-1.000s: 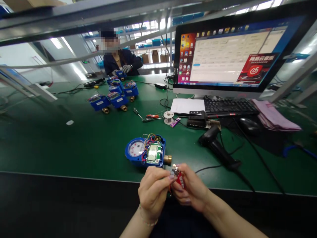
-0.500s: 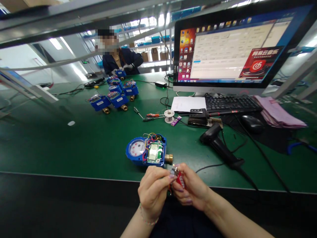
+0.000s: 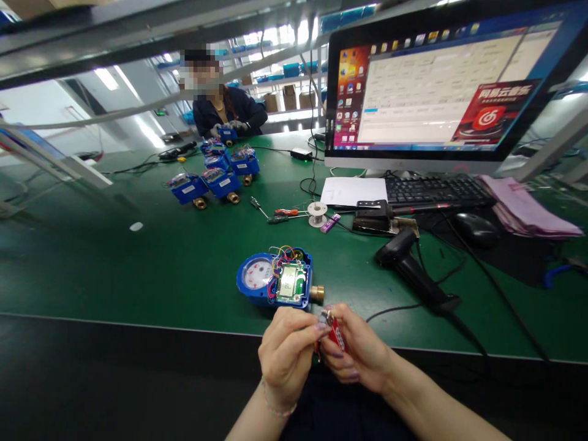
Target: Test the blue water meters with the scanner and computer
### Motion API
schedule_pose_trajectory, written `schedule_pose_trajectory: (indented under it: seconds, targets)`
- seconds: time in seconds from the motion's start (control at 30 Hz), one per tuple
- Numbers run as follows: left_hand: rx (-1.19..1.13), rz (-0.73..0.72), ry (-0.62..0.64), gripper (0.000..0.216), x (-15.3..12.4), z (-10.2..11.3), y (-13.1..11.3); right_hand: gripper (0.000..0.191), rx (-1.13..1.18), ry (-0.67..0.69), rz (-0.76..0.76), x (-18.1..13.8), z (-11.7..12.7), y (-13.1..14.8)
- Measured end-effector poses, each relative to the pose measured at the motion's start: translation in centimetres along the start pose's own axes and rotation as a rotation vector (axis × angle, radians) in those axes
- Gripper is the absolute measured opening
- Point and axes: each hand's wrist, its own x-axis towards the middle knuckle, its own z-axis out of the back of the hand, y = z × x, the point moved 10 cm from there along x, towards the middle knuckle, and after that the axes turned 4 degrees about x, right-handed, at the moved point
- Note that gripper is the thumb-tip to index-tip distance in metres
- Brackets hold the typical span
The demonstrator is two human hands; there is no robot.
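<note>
Close together at the bench's front edge, both my hands are closed around small parts. My right hand [image 3: 351,343] grips a small red piece with white markings [image 3: 339,335], which has a shiny metal end. My left hand [image 3: 289,346] pinches at that metal end; what its fingertips hold is mostly hidden, though a bit of grey shows. A sliver of orange-red peeks out below the fingers. Just beyond my hands lies a blue water meter [image 3: 275,278], with a round dial, a brass fitting, an exposed circuit board with a lit display, and loose coloured wires.
Several blue meters [image 3: 223,184] stand at the back left, where a co-worker [image 3: 225,110] handles one. Screwdrivers [image 3: 285,214], a wire spool [image 3: 316,214] and a white disc [image 3: 136,226] lie mid-bench. A barcode scanner [image 3: 416,275], keyboard [image 3: 436,191], mouse [image 3: 475,229] and monitor [image 3: 413,98] occupy the right.
The whole scene has shifted slightly to the right in view. My hands keep nearly the same grip on the red piece. The characters on the meter's display look different.
</note>
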Motion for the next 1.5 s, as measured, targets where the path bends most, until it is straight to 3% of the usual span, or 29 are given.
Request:
schedule_pose_trajectory:
  seconds: [0.23, 0.4, 0.47, 0.6, 0.73, 0.83, 1.07, 1.5]
  targets:
    - [0.001, 0.021, -0.008, 0.031, -0.1, 0.1, 0.5, 0.060, 0.024, 0.024, -0.009, 0.2, -0.1, 0.0]
    - [0.054, 0.041, -0.025, 0.028, 0.3, 0.9, 0.6, 0.064, -0.013, -0.025, 0.079, -0.3, 0.2, 1.5]
    - [0.145, 0.060, -0.077, 0.028, 0.7, 2.2, 0.7, 0.064, -0.128, -0.161, 0.211, -1.2, 2.0, 3.8]
    - [0.269, 0.101, -0.092, 0.026, 1.6, 4.6, 1.6, 0.064, -0.696, -0.690, 0.523, -5.2, 7.8, 10.8]
    - [0.258, 0.114, 0.097, 0.027, 1.6, 4.2, 2.9, 0.053, -1.299, -1.131, 0.583, -7.9, 11.0, 15.0]
    - [0.252, 0.121, 0.184, 0.022, 1.3, 3.5, 3.5, 0.042, -1.521, -1.291, 0.574, -7.9, 12.0, 15.6]
    - [0.292, 0.164, 0.228, 0.019, 1.1, 3.1, 3.6, 0.044, -1.778, -1.417, 0.534, -7.0, 10.9, 15.2]
    - [0.335, 0.248, 0.295, 0.022, 1.6, 2.8, 4.0, 0.045, -1.818, -1.380, 0.441, -6.8, 10.7, 15.2]
